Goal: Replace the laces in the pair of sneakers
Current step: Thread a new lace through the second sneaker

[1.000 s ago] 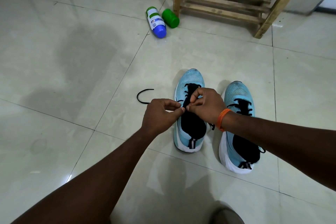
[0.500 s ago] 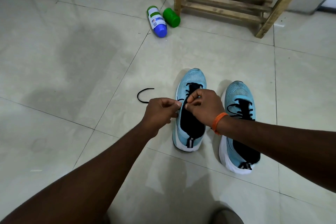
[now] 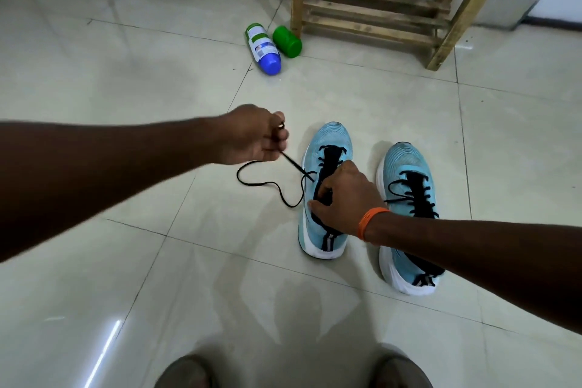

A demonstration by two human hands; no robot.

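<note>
Landmark: light-blue knit sneaker, partly laced | right hand clasps its tongue, likely bracing it against the pull | left hand, left of it, pinches thin black cord lace, drawn taut from an eyelet | matching laced sneaker just right.

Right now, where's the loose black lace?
In the head view, the black lace runs from the left hand to the left sneaker, its slack looped on the floor between them.

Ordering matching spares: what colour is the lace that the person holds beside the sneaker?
The lace is black, clearest in the head view against the light blue sneaker.
</note>
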